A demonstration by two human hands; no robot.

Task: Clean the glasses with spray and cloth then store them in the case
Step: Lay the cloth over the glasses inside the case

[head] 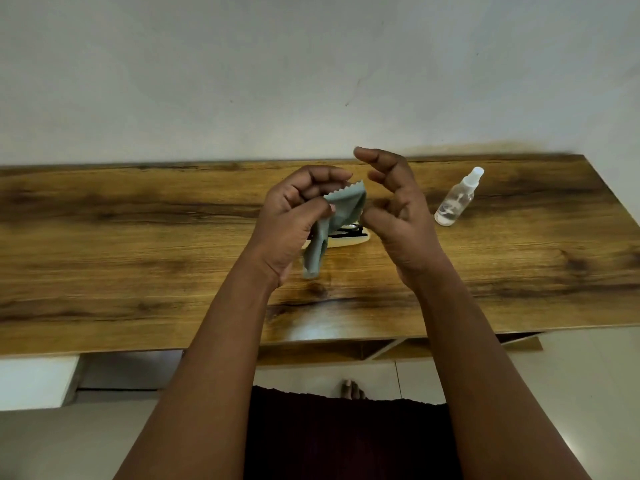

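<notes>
Above wooden table point(138, 237), both hands raised. Left hand point(294, 216) pinching grey-green cloth point(332, 223) between thumb and fingers, cloth hanging down from the grip. Right hand point(398, 209) just beside, fingers curled but apart, holding nothing. Behind the hands, on the table, glasses point(349, 232) with dark frame lying in pale open case point(353, 240), partly hidden. Spray bottle point(457, 199) lying well right of case.

Bare table point(138, 237) left and near

Only the spray bottle point(456, 199) stands right; case point(349, 240) (glasses inside) sits mid-table.
</notes>
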